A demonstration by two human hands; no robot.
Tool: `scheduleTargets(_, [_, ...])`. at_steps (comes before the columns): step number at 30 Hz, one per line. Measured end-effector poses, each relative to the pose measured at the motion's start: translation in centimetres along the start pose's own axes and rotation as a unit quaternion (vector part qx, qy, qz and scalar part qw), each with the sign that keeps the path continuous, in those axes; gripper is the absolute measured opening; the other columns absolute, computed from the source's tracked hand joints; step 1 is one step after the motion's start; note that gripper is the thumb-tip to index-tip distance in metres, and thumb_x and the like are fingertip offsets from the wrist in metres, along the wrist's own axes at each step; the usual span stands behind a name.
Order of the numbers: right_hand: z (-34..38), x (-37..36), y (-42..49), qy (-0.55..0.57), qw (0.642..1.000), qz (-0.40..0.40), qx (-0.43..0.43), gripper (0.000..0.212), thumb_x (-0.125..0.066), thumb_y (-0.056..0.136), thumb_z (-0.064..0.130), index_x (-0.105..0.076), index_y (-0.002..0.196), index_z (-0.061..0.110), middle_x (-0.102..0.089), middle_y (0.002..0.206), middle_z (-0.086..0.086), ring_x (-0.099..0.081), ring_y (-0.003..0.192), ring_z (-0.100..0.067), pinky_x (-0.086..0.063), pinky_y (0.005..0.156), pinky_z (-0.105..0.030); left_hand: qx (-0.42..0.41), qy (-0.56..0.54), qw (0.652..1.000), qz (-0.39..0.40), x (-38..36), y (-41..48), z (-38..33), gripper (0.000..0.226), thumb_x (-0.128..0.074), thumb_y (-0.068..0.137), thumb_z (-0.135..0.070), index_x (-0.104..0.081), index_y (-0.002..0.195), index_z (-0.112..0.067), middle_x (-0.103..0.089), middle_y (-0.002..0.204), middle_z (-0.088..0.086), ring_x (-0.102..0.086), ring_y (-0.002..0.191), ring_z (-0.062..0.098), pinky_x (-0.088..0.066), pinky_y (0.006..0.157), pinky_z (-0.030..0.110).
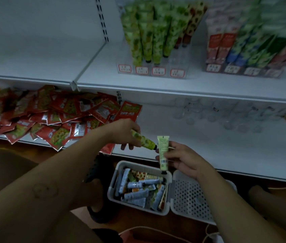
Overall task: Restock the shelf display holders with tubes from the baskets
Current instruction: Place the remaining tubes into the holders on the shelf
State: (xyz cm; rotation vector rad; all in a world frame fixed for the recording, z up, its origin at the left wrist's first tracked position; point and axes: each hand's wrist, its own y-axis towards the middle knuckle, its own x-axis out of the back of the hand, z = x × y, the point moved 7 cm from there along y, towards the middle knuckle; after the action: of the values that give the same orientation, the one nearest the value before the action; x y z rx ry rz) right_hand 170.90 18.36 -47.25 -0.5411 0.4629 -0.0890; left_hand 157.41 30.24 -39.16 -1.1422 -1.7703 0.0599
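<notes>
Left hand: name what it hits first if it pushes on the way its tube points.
The left hand aims its green tube right and slightly down. First comes the pale tube held upright in the right hand; they look nearly touching, though depth is unclear.

**Hardly a legible word**

On the red-bordered white tags (141, 70) fronting the clear holders (178, 62): dark marks only, too blurred to read. Same for the box tags (213, 68) further right, and for the pale lettering on the red panels of the boxes (226, 41). On the upright red packet (130, 111): a row of pale characters, smeared beyond reading. On the pale tube (163, 149): fine dark print, a barcode low down, a small mark beneath it, no digit legible. Nothing to make out on the patterned tube (144, 140), nor on the basket tubes (135, 185) in the basket (139, 166).
</notes>
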Motion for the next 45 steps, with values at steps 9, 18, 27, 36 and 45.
scheduleTargets(9, [9.9,-2.5,-3.9,-0.072,0.985,-0.032,0.153,0.008,-0.055,0.092,0.005,-0.059,0.098,0.003,-0.057,0.081,-0.008,-0.056,0.056,-0.015,-0.045,0.050,-0.027,-0.072,0.114,0.982,-0.133,8.9,-3.8,-6.5,0.017,-0.076,0.076,-0.040,-0.069,0.077,-0.025,-0.069,0.073,-0.006,-0.063,0.067,0.006,-0.051,0.060,0.026])
scheduleTargets(18, [18.0,-5.6,-7.4,-0.049,0.984,0.016,0.172,0.028,-0.042,0.099,0.017,-0.059,0.114,0.000,-0.059,0.087,-0.010,-0.056,0.068,-0.019,-0.048,0.065,-0.033,-0.161,0.080,0.965,-0.189,14.0,-5.3,-12.2,0.022,-0.068,0.083,-0.045,-0.066,0.076,-0.025,-0.068,0.067,-0.001,-0.064,0.059,0.009,-0.049,0.057,0.026])
scheduleTargets(27, [24.3,-5.0,-8.4,-0.007,0.974,-0.040,0.224,0.018,-0.050,0.092,-0.004,-0.055,0.109,-0.003,-0.067,0.096,-0.020,-0.067,0.101,-0.037,-0.052,0.090,-0.052,-0.199,-0.004,0.950,-0.240,17.9,-6.5,-13.8,0.039,-0.071,0.078,-0.045,-0.066,0.105,-0.018,-0.070,0.077,-0.003,-0.067,0.068,0.012,-0.054,0.068,0.036])
scheduleTargets(36, [30.5,-4.7,-9.7,-0.292,0.853,-0.216,0.374,0.016,-0.074,0.081,0.021,-0.068,0.082,0.007,-0.058,0.075,-0.002,-0.052,0.070,-0.015,-0.042,0.068,-0.035,-0.185,0.060,0.887,-0.418,23.1,-7.0,-14.5,0.037,-0.074,0.078,-0.042,-0.067,0.108,-0.022,-0.065,0.105,-0.006,-0.060,0.097,0.019,-0.042,0.075,0.027])
scheduleTargets(45, [32.0,-5.8,-8.1,-0.386,0.746,-0.266,0.473,0.019,-0.076,0.079,0.029,-0.069,0.087,0.013,-0.061,0.075,-0.007,-0.056,0.069,-0.019,-0.051,0.068,-0.041,-0.203,0.148,0.836,-0.487,23.2,-4.7,-13.7,0.023,-0.075,0.078,-0.036,-0.062,0.092,-0.023,-0.047,0.087,-0.007,-0.039,0.086,0.015,-0.028,0.078,0.027])
